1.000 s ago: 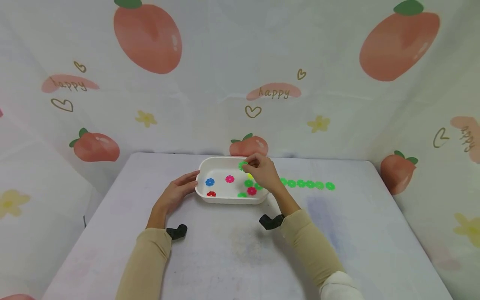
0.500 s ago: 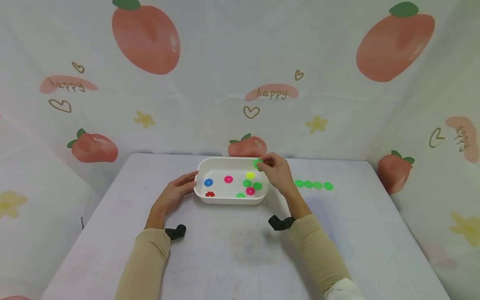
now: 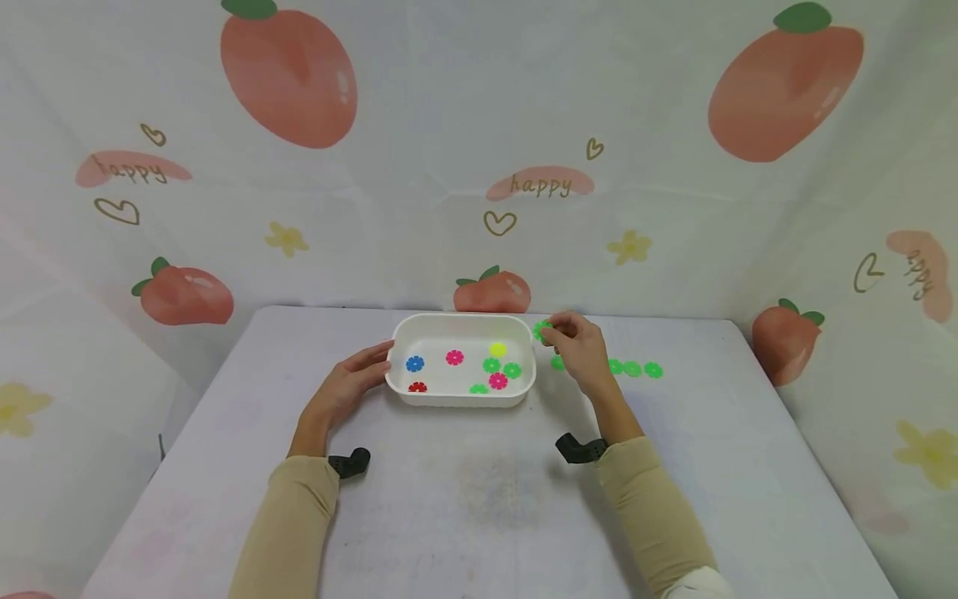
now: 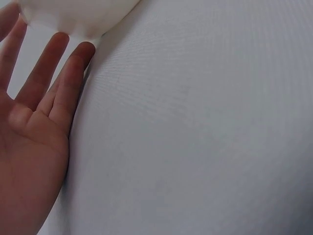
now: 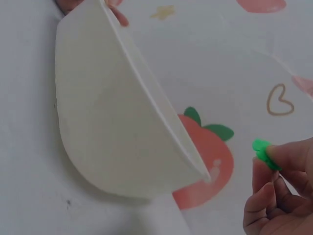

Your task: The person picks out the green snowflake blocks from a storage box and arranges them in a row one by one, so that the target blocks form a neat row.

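A white tray (image 3: 464, 401) stands on the table with several notched plastic interlocking discs inside: blue (image 3: 415, 363), red (image 3: 417, 387), pink (image 3: 454, 357), yellow (image 3: 498, 350) and green ones (image 3: 512, 370). At its left end my left hand (image 3: 348, 387) touches the wall with fairly straight fingers; the left wrist view shows those fingers (image 4: 51, 63) against it. Just off the tray's right end, my right hand (image 3: 584, 353) pinches a green interlocking disc (image 3: 542, 331) between thumb and fingertips, above the table. In the right wrist view the pinched disc is seen nearly edge-on.
A row of green discs (image 3: 632, 368) lies on the table (image 3: 464, 516) right of the tray, partly hidden behind my right hand. Behind the table hangs a white cloth (image 3: 419, 183) printed with peaches and hearts. Dark wrist mounts (image 3: 580, 449) stick out from both sleeves.
My right hand has carried the green disc rightward from over the tray to beyond its right end. My left hand has stayed at the tray's left end.
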A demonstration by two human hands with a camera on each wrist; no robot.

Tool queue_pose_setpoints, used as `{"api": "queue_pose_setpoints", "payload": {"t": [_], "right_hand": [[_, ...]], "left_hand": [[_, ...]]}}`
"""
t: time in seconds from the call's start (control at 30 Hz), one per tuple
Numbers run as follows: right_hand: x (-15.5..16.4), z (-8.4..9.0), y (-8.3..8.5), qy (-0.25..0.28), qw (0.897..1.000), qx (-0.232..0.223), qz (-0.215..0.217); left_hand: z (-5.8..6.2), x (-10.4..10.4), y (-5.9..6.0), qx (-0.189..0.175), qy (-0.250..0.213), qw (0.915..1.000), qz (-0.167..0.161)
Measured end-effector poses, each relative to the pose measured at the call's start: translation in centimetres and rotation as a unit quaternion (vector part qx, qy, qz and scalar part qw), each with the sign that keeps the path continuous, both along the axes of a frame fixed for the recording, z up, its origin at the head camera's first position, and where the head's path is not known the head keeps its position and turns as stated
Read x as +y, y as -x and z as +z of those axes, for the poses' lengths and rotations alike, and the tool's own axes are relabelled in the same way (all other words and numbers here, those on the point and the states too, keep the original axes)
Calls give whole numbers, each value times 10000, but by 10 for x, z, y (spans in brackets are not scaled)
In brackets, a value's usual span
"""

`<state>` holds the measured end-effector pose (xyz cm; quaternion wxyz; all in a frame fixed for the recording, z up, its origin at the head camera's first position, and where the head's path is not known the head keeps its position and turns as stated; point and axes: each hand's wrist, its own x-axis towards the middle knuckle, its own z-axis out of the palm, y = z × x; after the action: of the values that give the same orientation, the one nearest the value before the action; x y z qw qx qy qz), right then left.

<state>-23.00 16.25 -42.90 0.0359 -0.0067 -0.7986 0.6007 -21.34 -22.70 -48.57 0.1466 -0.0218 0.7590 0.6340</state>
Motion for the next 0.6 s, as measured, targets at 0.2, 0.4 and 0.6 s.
{"api": "queue_pose_setpoints", "payload": {"t": [0.2,0.4,0.6], "right_hand": [[19,-7,-2,84,9997,-91,-223],[40,-13,-7,-23,9990,-216,-384],[59,-13,-13,-99,9983,-236,-520]], "left_hand": [[-2,0,-1,-69,11,10000,50],[-2,0,-1,-10,54,10000,32],[0,0,0,53,76,10000,-18]]}}
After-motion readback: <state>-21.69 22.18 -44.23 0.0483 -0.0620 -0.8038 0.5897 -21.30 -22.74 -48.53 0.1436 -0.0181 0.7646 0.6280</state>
